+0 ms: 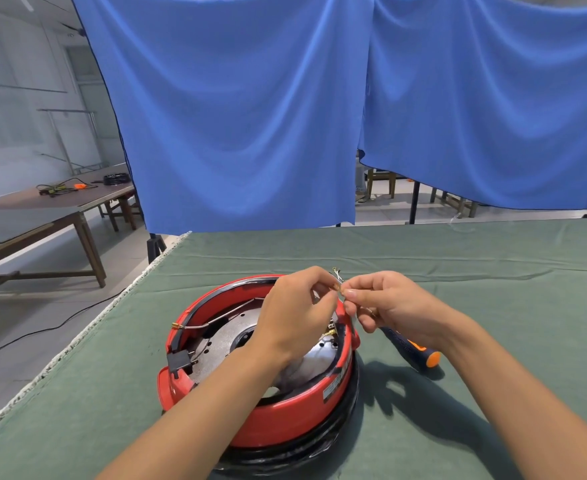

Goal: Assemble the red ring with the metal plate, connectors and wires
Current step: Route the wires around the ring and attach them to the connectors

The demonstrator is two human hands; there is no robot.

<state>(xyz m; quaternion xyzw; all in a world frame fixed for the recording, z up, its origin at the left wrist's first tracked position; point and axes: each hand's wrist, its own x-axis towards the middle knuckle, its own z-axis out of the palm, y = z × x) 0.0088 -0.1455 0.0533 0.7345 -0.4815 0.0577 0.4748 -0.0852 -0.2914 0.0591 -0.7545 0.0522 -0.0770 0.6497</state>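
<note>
Left hand [294, 308]: raised over the red ring, fingers curled, pinching a small brass connector [336, 288].
Right hand [385, 303]: facing it, fingertips pinching the same connector.
Red ring [285, 415]: on the green worktop [458, 254], near centre, metal plate [223, 337] inside.
Screwdriver [413, 348]: lying right of the ring.

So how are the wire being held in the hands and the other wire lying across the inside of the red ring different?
The held wire is lifted above the red ring, pinched between the left hand and right hand; the loose wire lies untouched across the metal plate. The held wire's connector sits at the fingertips; the loose wire's brass connector rests at the ring's left rim. Both are thin and pale, ending in small brass-coloured connectors.
</note>
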